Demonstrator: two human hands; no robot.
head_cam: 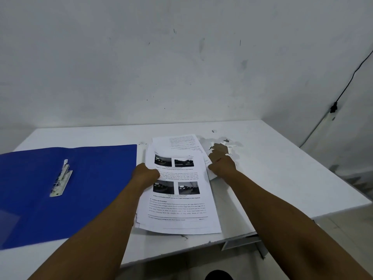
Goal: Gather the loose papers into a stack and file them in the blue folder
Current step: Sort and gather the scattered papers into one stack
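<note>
A pile of printed white papers (177,207) lies on the white table, the top sheet showing several dark photos and text. More sheets (181,141) stick out unevenly at the far end. My left hand (146,174) grips the pile's left edge, thumb on the top sheet. My right hand (221,163) holds the pile's right edge near the far corner. The blue folder (96,178) lies open flat to the left of the papers, its metal clip fastener (60,179) exposed.
The white table (282,178) has peeling paint (228,146) just beyond my right hand. A wall stands right behind the table. A black cable (343,91) runs down the right wall. The table's front and right edges are close by.
</note>
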